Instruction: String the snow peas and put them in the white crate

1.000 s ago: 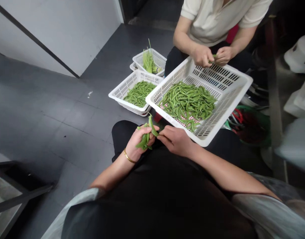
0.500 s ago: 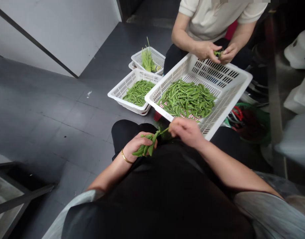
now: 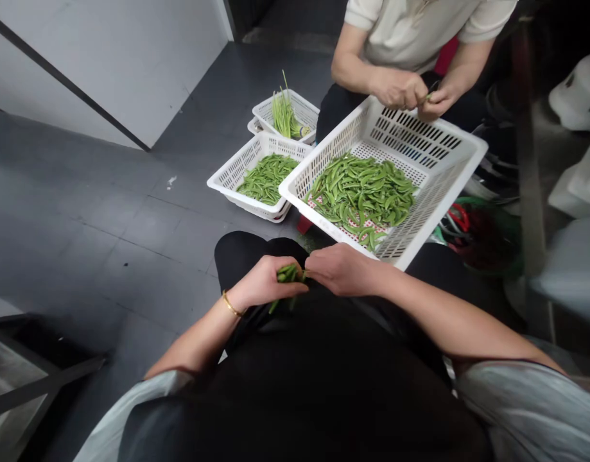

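Note:
Several green pea pods (image 3: 287, 274) are bunched in my left hand (image 3: 264, 282), which is closed around them above my lap; a gold bracelet circles that wrist. My right hand (image 3: 343, 269) meets it fingertip to fingertip, pinching the end of a pod at the left hand's thumb side. Most of that pod is hidden by the fingers. Just beyond my right hand stands a large white slatted basket (image 3: 439, 215) with a heap of pea pods (image 3: 364, 192) in it.
A smaller white basket (image 3: 221, 181) of pods stands on the grey tiled floor, with another basket (image 3: 310, 106) holding long green stalks behind it. Across from me, a co-worker's hands (image 3: 410, 93) pinch something green over the large basket's far rim. White containers (image 3: 576, 173) stand at right.
My right hand has moved left from the basket's near corner to my left hand. My left hand has turned palm down over its pods. More pods lie at the basket's near side.

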Demonstrator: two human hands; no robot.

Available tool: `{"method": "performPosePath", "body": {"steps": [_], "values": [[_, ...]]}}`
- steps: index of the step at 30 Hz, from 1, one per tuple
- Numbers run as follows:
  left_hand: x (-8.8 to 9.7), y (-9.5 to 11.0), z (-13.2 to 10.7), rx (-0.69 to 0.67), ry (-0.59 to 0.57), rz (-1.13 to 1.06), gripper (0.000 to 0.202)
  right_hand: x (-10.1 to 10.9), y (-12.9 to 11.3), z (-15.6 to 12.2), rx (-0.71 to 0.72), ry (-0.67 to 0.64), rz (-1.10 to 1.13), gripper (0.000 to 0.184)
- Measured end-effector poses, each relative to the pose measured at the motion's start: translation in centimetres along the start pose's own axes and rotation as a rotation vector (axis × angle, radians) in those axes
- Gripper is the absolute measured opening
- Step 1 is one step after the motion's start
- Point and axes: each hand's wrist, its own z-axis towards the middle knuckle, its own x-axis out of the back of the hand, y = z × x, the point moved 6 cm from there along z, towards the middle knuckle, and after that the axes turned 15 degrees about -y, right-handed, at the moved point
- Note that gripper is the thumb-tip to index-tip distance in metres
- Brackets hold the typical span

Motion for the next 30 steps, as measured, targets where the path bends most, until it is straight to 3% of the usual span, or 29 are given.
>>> {"method": "performPosePath", "body": {"steps": [2, 4, 7, 10, 13, 16, 19, 21, 24, 27, 30], "values": [[-0.2, 1.9, -0.1, -0.141, 0.04, 0.305, 0.02, -0.2, 0.2, 0.0, 0.062, 0.004, 0.357, 0.027], [-0.6, 2.9, -0.2, -0.269, 0.054, 0.434, 0.018, -1.2, 0.7, 0.3, 0.103, -0.002, 0.806, 0.032], [-0.2, 2.8, -0.4, -0.334, 0.135, 0.372, 0.01, -3.7, 1.9, 0.7, 0.089, 0.063, 1.41, 0.036], [1.8, 1.0, -0.9, -0.246, 0.358, 0.088, 0.014, -5.5, 3.5, 0.2, 0.028, 0.201, 1.609, 0.035], [4.7, -1.7, -1.6, -0.176, 0.63, -0.298, 0.018, -5.8, 5.0, -1.4, -0.059, 0.291, 1.52, 0.033], [8.2, -3.6, -1.3, -0.202, 0.806, -0.516, 0.015, -4.8, 5.8, -2.8, -0.174, 0.284, 1.208, 0.035], [12.6, -5.0, 1.0, -0.169, 0.85, -0.581, 0.013, -3.5, 5.2, -2.9, -0.286, 0.176, 0.666, 0.025], [15.8, -5.7, 3.3, -0.148, 0.874, -0.587, 0.018, -3.1, 4.4, -2.5, -0.339, 0.048, 0.318, 0.032], [20.1, -6.6, 6.8, -0.076, 0.833, -0.602, 0.033, -2.1, 4.0, -2.1, -0.332, -0.11, 0.078, 0.036], [23.2, -7.5, 8.9, 0.007, 0.781, -0.603, 0.04, 1.0, 5.9, -3.2, -0.32, -0.03, 0.07, 0.025], [25.2, -8.3, 8.5, 0.047, 0.873, -0.533, 0.041, 4.6, 11.2, -5.1, -0.555, 0.133, 0.013, 0.026]]}}
